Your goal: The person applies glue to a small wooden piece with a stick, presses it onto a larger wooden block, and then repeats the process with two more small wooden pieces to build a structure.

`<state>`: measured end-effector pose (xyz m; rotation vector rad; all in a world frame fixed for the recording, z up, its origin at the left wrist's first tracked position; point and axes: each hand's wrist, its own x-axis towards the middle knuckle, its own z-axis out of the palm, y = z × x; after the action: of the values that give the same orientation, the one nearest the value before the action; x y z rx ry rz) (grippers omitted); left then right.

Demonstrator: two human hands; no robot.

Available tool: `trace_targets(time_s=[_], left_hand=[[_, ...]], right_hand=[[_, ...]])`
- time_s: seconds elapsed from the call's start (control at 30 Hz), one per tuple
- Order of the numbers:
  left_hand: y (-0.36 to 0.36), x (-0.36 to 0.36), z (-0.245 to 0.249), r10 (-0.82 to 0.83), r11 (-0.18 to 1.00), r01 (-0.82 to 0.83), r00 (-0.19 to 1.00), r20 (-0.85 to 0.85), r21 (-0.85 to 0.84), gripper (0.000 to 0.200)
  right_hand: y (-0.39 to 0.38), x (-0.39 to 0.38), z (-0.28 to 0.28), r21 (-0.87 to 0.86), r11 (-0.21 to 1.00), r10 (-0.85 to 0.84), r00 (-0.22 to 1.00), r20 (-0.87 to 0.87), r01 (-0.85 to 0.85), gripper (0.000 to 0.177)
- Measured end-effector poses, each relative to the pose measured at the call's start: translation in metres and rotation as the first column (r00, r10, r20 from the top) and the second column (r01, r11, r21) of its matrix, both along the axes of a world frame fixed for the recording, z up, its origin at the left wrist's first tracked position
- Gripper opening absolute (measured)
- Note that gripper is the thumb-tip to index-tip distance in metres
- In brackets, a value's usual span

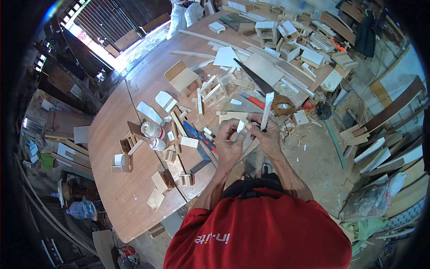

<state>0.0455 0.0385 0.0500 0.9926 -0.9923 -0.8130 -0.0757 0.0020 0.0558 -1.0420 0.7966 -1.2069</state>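
Note:
My left hand (230,138) pinches a small white block (242,125) between thumb and fingers, in front of my body near the table edge. My right hand (267,136) is closed around a narrow white-smeared stick (267,110), which stands up out of the grip. The right thumb and fingertips come right up to the small block, so the two hands nearly meet. Just beyond them lies a handsaw (283,105) with a brown handle and dark blade. To the left of my left hand a blue-and-red tool (195,132) lies on the table.
A wide brown table (112,179) carries two glue bottles (152,130), small wooden box pieces (163,181) and offcuts. White-faced wooden parts (312,57) are heaped at the far right. Boards (394,154) lean along the right side, and scraps litter the floor (313,157).

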Motion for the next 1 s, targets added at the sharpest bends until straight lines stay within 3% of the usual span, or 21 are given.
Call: trace_targets(time_s=[0.07, 0.1, 0.17, 0.5, 0.57, 0.6, 0.67, 0.87, 1.0], left_hand=[[0.000, -0.001, -0.001, 0.093, 0.994, -0.080, 0.979, 0.179, -0.079, 0.016], [-0.001, -0.001, 0.002, 0.091, 0.994, -0.077, 0.979, 0.181, -0.079, 0.016], [-0.001, 0.001, 0.008, 0.253, 0.964, -0.182, 0.842, 0.476, -0.191, 0.021], [0.002, -0.008, 0.018, 0.275, 0.958, -0.172, 0.783, 0.558, -0.231, 0.018], [0.001, -0.008, 0.004, 0.110, 0.990, -0.071, 0.929, 0.354, -0.120, 0.019], [0.002, -0.009, 0.000, 0.111, 0.990, -0.074, 0.929, 0.352, -0.118, 0.019], [0.001, -0.011, -0.006, 0.036, 0.999, -0.037, 0.998, 0.041, 0.025, 0.026], [0.004, -0.009, -0.012, 0.095, 0.995, -0.090, 0.990, -0.103, 0.050, 0.030], [0.007, -0.004, -0.022, 0.101, 0.991, -0.093, 0.991, -0.089, 0.094, 0.030]], right_hand=[[0.000, -0.001, -0.001, -0.004, 1.000, 0.006, 1.000, -0.013, -0.006, 0.030], [0.000, -0.001, 0.000, -0.011, 1.000, 0.012, 1.000, -0.027, -0.013, 0.031], [0.002, -0.001, 0.003, -0.003, 1.000, 0.000, 1.000, -0.010, 0.000, 0.033], [0.002, -0.002, 0.004, 0.032, 0.998, -0.052, 0.999, 0.001, 0.052, 0.039], [0.000, -0.004, 0.002, 0.041, 0.998, -0.038, 0.999, -0.022, 0.039, 0.038], [-0.001, -0.005, 0.001, 0.047, 0.999, -0.025, 0.999, -0.044, 0.027, 0.038], [0.000, -0.006, -0.004, 0.078, 0.996, -0.031, 0.998, -0.048, 0.034, 0.037], [0.000, -0.004, -0.008, 0.087, 0.994, -0.049, 0.991, -0.121, 0.060, 0.032], [0.002, 0.000, -0.017, 0.130, 0.985, -0.098, 0.989, -0.110, 0.112, 0.025]])
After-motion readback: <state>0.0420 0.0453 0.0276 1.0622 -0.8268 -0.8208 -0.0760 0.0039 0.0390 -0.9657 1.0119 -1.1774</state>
